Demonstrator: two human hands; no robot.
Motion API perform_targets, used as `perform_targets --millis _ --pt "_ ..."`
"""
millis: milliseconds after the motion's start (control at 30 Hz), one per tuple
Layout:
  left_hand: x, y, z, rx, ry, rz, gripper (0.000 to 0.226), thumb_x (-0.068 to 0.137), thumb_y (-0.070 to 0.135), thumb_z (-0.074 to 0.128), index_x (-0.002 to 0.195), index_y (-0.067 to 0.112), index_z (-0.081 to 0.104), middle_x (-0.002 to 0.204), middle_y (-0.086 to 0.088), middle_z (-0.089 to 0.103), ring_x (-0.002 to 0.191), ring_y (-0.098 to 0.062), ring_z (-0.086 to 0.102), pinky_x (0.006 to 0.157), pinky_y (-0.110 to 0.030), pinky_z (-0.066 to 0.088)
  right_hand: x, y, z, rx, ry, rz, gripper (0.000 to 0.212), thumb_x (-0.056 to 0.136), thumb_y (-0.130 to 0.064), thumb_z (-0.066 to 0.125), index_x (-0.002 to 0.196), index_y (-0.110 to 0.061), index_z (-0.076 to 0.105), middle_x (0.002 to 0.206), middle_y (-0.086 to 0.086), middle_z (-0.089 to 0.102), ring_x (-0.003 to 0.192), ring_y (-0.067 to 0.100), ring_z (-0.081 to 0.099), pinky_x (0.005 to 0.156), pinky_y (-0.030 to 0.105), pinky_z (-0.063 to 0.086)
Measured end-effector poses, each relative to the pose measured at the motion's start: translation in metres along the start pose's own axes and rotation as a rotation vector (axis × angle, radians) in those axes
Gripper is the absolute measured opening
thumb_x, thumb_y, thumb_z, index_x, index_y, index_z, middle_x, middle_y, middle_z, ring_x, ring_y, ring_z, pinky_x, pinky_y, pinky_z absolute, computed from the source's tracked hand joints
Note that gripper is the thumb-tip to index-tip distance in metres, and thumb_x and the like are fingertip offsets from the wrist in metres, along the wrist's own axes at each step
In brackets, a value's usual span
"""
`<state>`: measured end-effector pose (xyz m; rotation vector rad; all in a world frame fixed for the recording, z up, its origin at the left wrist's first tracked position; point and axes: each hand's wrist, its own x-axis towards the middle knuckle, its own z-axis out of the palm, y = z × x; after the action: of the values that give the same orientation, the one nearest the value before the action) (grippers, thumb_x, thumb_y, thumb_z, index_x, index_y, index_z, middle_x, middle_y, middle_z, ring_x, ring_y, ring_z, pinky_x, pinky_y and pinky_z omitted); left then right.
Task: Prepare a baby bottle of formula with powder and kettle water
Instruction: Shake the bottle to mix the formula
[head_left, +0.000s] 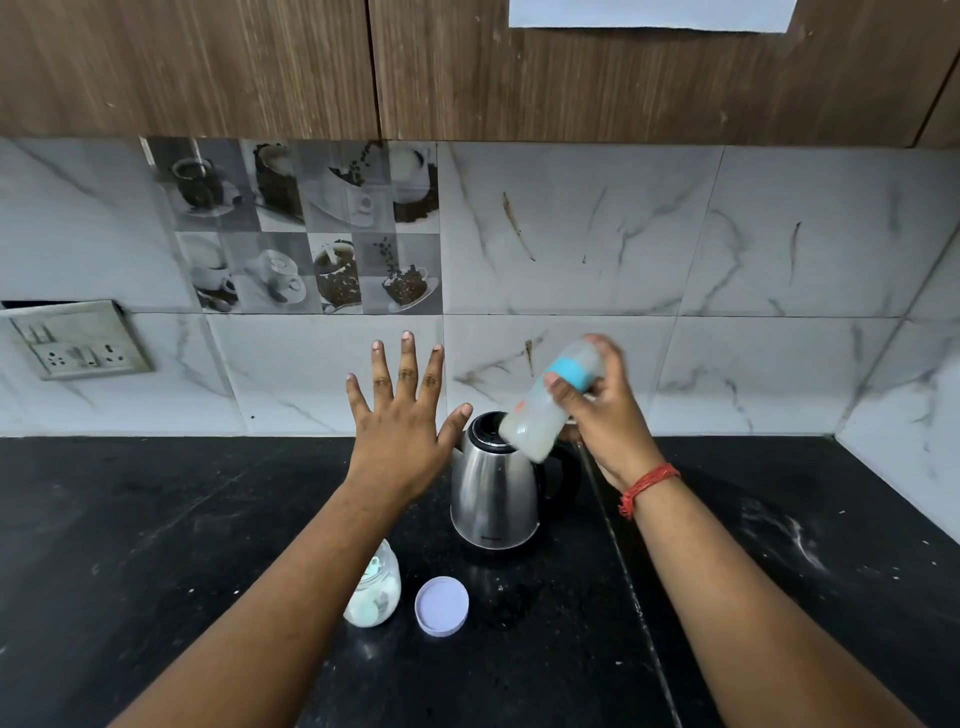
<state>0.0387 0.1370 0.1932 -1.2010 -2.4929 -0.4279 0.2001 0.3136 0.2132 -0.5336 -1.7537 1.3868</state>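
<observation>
Black stone counter (156, 519) is running wall to wall beneath grey-veined marble tiles (571, 234), with brown wood-grain cupboard doors (208, 62) hanging above and a patch of black-and-white coffee-cup picture tiles (306, 223) sitting to the left. A grey switch-and-socket plate (72, 340) is showing low on the wall at the far left.

Near the middle of the counter a rounded stainless-steel electric kettle with a black handle (493, 493) is standing upright. The person's right hand (602, 410) is gripping a clear plastic baby bottle with a turquoise collar (550, 402), fingers wrapped around its collar end. The bottle is hanging in the air, tilted with its base down to the left, directly above the kettle's top; it looks blurred, and milky white liquid is showing in its lower part. A red thread band (647, 488) is circling that wrist.

The left hand (402, 421) is hovering empty, palm away and fingers spread wide, just left of the kettle.

Closer to the person, a small clear glass jar of pale powder (376, 592) is standing open, partly hidden behind the left forearm, and its round lilac plastic lid (441, 605) is lying just beside it on the right.
</observation>
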Motion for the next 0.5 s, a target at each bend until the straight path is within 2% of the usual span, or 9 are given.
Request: perform_targets --millis 33,133,233,267,333,367,433,467,500 --pt "0.000 -0.001 0.000 0.006 -0.002 0.003 0.080 0.093 0.073 -0.003 0.160 0.033 -0.019 0.167 -0.004 -0.031 0.153 -0.036 -0.029 0.122 -0.066 -0.008 0.000 0.000 0.002 -0.011 -0.055 -0.005 0.066 0.081 -0.040 0.083 0.134 -0.046 0.044 0.122 0.006 0.061 0.104 0.026 0.068 0.081 0.045 0.063" --pt "0.001 -0.001 0.001 0.001 -0.011 -0.003 0.080 0.093 0.072 -0.002 0.160 0.033 -0.019 0.167 -0.004 -0.031 0.153 -0.036 -0.030 0.122 -0.066 -0.008 0.004 0.005 -0.001 0.045 0.064 0.002 0.066 0.079 -0.046 0.081 0.133 -0.047 0.043 0.122 0.009 0.061 0.104 0.029 0.070 0.077 0.049 0.063" --pt "0.003 -0.002 0.003 0.009 -0.013 -0.002 0.079 0.093 0.072 -0.002 0.160 0.033 -0.020 0.166 -0.004 -0.032 0.153 -0.036 -0.030 0.122 -0.066 -0.007 0.004 0.002 0.002 0.027 -0.063 -0.015 0.057 0.087 -0.031 0.079 0.131 -0.045 0.046 0.124 0.006 0.060 0.103 0.025 0.067 0.074 0.036 0.062" --pt "0.004 -0.003 0.003 0.007 -0.015 0.000 0.079 0.094 0.072 -0.002 0.159 0.033 -0.021 0.166 -0.004 -0.032 0.152 -0.036 -0.030 0.122 -0.066 -0.008 0.005 0.004 0.002 -0.009 -0.030 -0.037 0.056 0.088 -0.029 0.078 0.131 -0.044 0.046 0.124 0.004 0.060 0.104 0.024 0.067 0.074 0.035 0.062" --pt "0.006 -0.004 0.005 -0.008 -0.011 -0.005 0.079 0.094 0.073 -0.001 0.160 0.034 -0.020 0.167 -0.004 -0.032 0.152 -0.035 -0.030 0.122 -0.066 -0.008 0.008 0.005 0.000 0.055 0.070 -0.030 0.058 0.090 -0.029 0.076 0.134 -0.044 0.042 0.126 0.008 0.058 0.105 0.025 0.068 0.074 0.040 0.063" --pt "0.007 -0.004 0.005 -0.011 -0.008 -0.008 0.079 0.094 0.073 -0.001 0.160 0.034 -0.020 0.167 -0.004 -0.032 0.152 -0.035 -0.031 0.122 -0.066 -0.009 0.007 0.003 0.001 0.096 0.038 -0.012 0.058 0.091 -0.029 0.075 0.135 -0.043 0.041 0.127 0.010 0.057 0.105 0.026 0.068 0.073 0.040 0.063" --pt "0.009 -0.005 0.005 -0.001 -0.002 -0.002 0.079 0.094 0.073 -0.001 0.159 0.034 -0.021 0.166 -0.004 -0.032 0.152 -0.035 -0.031 0.122 -0.066 -0.009 0.008 0.003 0.004 0.005 -0.070 -0.036 0.058 0.089 -0.029 0.077 0.134 -0.045 0.042 0.124 0.006 0.061 0.105 0.026 0.068 0.076 0.038 0.062" --pt "0.010 -0.005 0.005 0.001 -0.003 0.001 0.078 0.094 0.073 -0.002 0.159 0.034 -0.022 0.166 -0.003 -0.033 0.152 -0.035 -0.032 0.122 -0.065 -0.009 0.009 0.005 0.004 -0.036 -0.044 -0.055 0.059 0.088 -0.030 0.077 0.134 -0.046 0.043 0.122 0.003 0.062 0.105 0.025 0.068 0.078 0.039 0.063" --pt "0.011 -0.005 0.005 -0.005 -0.003 0.000 0.078 0.094 0.073 -0.002 0.159 0.034 -0.022 0.166 -0.003 -0.033 0.152 -0.035 -0.032 0.122 -0.065 -0.010 0.010 0.004 0.004 0.029 0.008 -0.040 0.059 0.089 -0.031 0.076 0.135 -0.044 0.041 0.121 0.003 0.062 0.105 0.024 0.069 0.079 0.041 0.063"
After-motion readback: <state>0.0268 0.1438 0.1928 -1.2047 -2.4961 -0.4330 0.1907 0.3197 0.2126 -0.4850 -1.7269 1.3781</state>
